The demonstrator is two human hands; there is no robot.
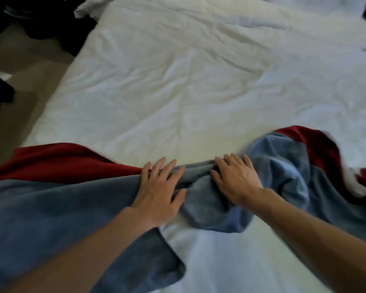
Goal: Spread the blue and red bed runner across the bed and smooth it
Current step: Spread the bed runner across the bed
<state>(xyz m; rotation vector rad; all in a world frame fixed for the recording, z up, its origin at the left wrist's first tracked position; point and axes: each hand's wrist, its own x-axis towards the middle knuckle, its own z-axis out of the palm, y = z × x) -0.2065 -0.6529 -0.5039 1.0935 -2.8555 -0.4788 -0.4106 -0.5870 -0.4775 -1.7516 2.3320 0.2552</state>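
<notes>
Bed runner (pixel 51 197), blue with a red edge, crumpled across the near end of the bed (pixel 178 92).
Left hand (pixel 159 187) flat on the blue cloth, fingers (pixel 167 168) apart. Right hand (pixel 235 178) just beside it on a bunched fold, fingers apart, thumb possibly tucked in (blurred). Beyond: wrinkled white bedding; pillow (pixel 97 5) at the far end.

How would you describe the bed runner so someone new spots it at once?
Start with the big bed covered in rumpled white bedding. Across its near end lies the bed runner, a soft band bunched in the middle, where the left hand and right hand rest on it. It is the only coloured cloth there: blue with a dark red strip along its far edge.
</notes>
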